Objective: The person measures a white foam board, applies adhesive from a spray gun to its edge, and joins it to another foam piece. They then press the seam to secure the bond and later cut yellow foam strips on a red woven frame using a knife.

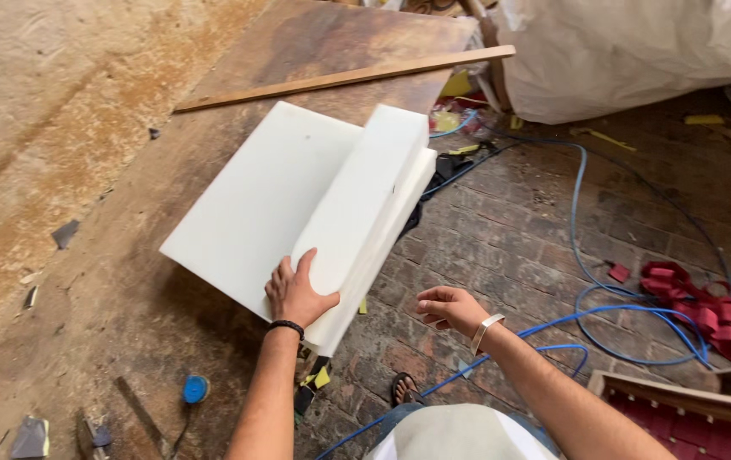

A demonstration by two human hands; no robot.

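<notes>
A thick white foam slab (255, 204) lies on a worn wooden worktable (118, 290), its right edge hanging over the table's side. A narrower white foam strip (365, 187) lies along the slab's right edge. My left hand (295, 292), with a black band at the wrist, presses flat on the near end of that strip. My right hand (449, 307), wearing a metal bracelet, hovers to the right over the brick floor, fingers loosely curled and holding nothing.
A long wooden batten (340, 78) lies across the far end of the table. A blue cable (604, 298) loops over the brick floor beside red strap scraps (706, 311). A big white sack (621, 51) sits beyond. A blue disc (196, 388) and small tools lie near the table's front.
</notes>
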